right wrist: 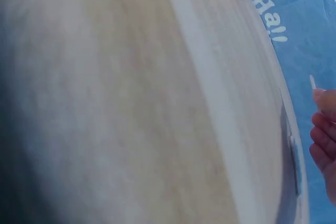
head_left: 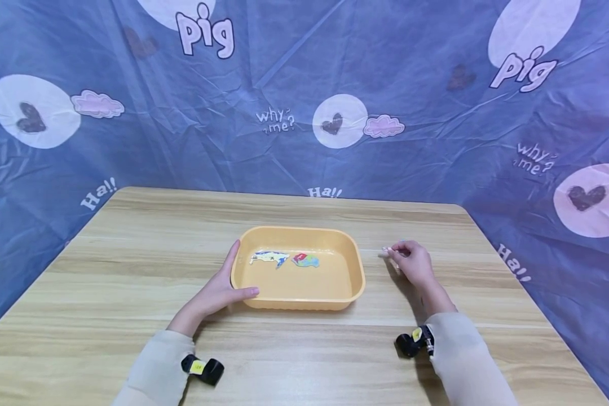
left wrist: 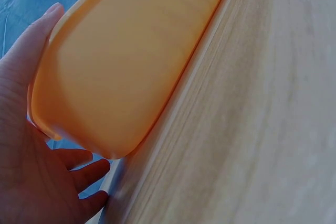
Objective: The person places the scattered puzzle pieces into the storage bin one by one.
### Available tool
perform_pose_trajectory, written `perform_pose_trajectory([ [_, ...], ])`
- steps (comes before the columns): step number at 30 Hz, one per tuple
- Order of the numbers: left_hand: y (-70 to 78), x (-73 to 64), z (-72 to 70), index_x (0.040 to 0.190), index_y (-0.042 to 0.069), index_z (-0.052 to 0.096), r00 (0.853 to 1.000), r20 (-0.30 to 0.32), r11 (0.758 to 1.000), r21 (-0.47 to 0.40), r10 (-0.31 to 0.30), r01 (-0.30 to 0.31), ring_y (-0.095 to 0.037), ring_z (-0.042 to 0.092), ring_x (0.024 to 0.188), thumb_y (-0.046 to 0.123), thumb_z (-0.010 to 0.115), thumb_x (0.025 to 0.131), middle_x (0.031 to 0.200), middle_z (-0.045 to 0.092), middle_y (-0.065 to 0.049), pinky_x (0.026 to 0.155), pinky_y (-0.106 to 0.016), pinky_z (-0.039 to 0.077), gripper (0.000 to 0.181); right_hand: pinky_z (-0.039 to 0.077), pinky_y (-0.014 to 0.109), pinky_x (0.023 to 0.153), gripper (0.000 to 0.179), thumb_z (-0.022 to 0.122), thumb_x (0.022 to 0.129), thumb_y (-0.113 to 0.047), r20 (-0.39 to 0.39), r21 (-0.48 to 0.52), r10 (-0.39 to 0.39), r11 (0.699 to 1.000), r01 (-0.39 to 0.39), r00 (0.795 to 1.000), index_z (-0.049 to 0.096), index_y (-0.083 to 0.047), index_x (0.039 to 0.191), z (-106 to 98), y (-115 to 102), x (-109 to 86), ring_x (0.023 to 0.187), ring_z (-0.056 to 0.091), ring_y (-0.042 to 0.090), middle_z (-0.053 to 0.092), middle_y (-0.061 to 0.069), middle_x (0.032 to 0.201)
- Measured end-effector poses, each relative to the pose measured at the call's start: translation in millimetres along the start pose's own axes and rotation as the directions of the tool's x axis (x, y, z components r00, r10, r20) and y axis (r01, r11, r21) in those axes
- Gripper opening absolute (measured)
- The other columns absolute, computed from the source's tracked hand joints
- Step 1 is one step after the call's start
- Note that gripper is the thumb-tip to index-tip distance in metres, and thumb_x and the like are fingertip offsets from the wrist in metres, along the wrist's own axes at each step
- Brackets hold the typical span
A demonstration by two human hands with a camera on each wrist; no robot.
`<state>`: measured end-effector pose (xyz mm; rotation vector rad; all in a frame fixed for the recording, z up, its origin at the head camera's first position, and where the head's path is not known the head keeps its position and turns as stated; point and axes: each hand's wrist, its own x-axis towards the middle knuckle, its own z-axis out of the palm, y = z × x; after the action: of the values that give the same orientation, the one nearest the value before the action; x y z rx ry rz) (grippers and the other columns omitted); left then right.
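A yellow plastic tray (head_left: 304, 288) stands on the table. My left hand (head_left: 224, 288) grips its left end, thumb over the front rim and fingers along the outer wall. In the left wrist view the tray's side (left wrist: 126, 72) lies beside that hand. Two flat cut-out pieces lie inside: a white-and-blue one (head_left: 269, 256) and a red, green and light-blue one (head_left: 306, 260). Right of the tray, my right hand (head_left: 413, 262) pinches a small thin pale piece (right wrist: 313, 82), mostly hidden by the fingers. Beneath the hand another thin flat piece (right wrist: 295, 166) lies on the table, its design unclear.
The wooden table (head_left: 304, 361) reaches back to a blue printed cloth (head_left: 284, 158) that hangs behind and at both sides. A black wrist camera (head_left: 203, 369) is strapped at the left sleeve, another (head_left: 411, 343) at the right.
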<state>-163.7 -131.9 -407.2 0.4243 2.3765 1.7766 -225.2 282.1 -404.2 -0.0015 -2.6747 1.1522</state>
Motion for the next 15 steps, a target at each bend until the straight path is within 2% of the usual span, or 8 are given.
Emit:
perform_pose_trajectory([
  [4,0.7,-0.7,-0.1,0.138,0.025,-0.007,1.000,-0.003,1.000,-0.003,-0.009,0.009,-0.031,0.025,0.121,0.019,0.073,0.068,0.142,0.004,-0.012,0.098,-0.047,0.013,0.106,0.043,0.020,0.052,0.019,0.060,0.081,-0.015,-0.002,0.044,-0.021,0.999,0.021,1.000,0.059,0.003,0.088,0,-11,1.8,0.067,0.048,0.017,0.055,0.012,0.080],
  [9,1.3,-0.8,-0.2,0.138,0.024,-0.007,1.000,0.002,1.000,-0.011,-0.012,0.012,-0.031,0.025,0.121,0.017,0.072,0.069,0.142,0.004,-0.012,0.098,-0.047,0.013,0.105,0.041,0.018,0.056,0.019,0.062,0.080,-0.015,-0.037,0.079,-0.047,0.996,0.050,0.998,0.061,0.003,0.085,4,-24,3.5,0.068,0.048,0.016,0.057,0.011,0.077],
  [15,26.3,-9.4,1.2,0.138,0.013,-0.008,1.000,0.017,0.999,-0.036,-0.020,0.020,-0.037,0.020,0.122,0.008,0.070,0.070,0.141,0.001,-0.019,0.098,-0.048,0.011,0.104,0.042,0.016,0.059,0.018,0.063,0.078,-0.013,-0.081,0.158,-0.062,0.985,0.074,0.995,0.061,0.004,0.084,10,-45,4.5,0.068,0.051,0.012,0.059,0.010,0.077],
])
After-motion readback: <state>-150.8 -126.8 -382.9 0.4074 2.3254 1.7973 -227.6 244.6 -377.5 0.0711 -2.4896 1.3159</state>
